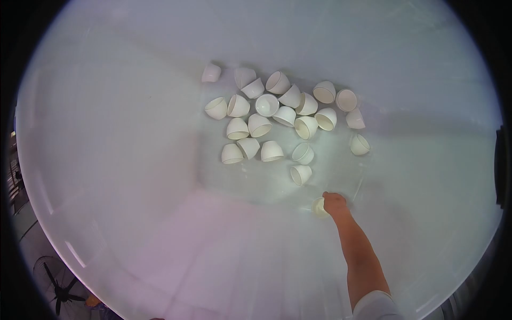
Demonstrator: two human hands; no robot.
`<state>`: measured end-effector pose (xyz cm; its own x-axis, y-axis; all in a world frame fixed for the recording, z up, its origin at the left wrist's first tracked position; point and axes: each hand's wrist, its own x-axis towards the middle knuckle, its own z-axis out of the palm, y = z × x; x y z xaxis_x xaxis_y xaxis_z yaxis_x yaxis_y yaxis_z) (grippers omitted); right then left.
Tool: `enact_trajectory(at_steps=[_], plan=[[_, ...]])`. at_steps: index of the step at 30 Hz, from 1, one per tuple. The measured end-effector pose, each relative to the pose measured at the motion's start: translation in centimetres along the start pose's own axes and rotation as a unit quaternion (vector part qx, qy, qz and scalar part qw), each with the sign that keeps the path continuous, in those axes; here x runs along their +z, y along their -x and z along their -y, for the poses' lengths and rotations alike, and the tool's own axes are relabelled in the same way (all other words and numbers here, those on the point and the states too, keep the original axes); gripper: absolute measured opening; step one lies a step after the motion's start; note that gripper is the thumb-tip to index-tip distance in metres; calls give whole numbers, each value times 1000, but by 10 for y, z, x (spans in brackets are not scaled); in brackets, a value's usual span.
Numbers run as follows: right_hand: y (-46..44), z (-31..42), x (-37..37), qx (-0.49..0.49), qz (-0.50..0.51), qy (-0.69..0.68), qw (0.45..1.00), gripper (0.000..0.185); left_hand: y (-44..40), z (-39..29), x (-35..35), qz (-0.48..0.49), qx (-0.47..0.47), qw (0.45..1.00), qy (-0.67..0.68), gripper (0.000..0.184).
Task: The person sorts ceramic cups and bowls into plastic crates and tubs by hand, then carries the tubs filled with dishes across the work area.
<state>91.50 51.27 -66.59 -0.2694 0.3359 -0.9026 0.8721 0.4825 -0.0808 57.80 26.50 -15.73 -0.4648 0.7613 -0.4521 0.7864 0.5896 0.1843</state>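
My right hand point(335, 202) reaches in from the lower right, its fingers closed on the rim of a small white cup point(319, 208). Part of that cup is hidden behind the fingers. Just beyond it lies another white cup point(301, 174) on its side, and a further cup point(303, 153) is behind that one. Several more white cups of the same rounded shape lie in a loose group farther off; one cup point(267, 105) stands upright with its mouth up. My left hand is not in view, apart from possibly a tiny sliver at the bottom edge.
All the cups are inside a large, smooth white tub point(122, 160) with high curved walls. Outside its rim, at the lower left, stands a fan point(61, 292) with dark blades. A single cup point(211, 72) lies at the group's far left.
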Motion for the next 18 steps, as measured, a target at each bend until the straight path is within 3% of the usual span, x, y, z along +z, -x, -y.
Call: enact_trajectory(at_steps=[2, 5, 10, 12, 15, 17, 18], plan=[[45, 24, 20, -12, 46, -37, 998, 27, 9, 16, -2, 5, 32, 999, 23, 10], [129, 69, -39, 71, 168, -198, 963, 28, 8, 28, -16, 26, 65, 997, 37, 15], [301, 83, -103, 37, 156, -310, 937, 36, 25, 26, -31, 32, 69, 993, 94, 17], [387, 105, -142, 50, 168, -395, 902, 37, 31, 29, -25, -3, 104, 990, 97, 14], [497, 132, -128, 52, 109, -564, 817, 28, 30, 32, -29, -16, 158, 982, 101, 12], [543, 161, -115, 77, 2, -540, 838, 22, 33, 37, -33, -5, 191, 976, 104, 13], [556, 171, -96, 59, -120, -466, 874, 20, 37, 40, -33, 4, 205, 973, 105, 14]])
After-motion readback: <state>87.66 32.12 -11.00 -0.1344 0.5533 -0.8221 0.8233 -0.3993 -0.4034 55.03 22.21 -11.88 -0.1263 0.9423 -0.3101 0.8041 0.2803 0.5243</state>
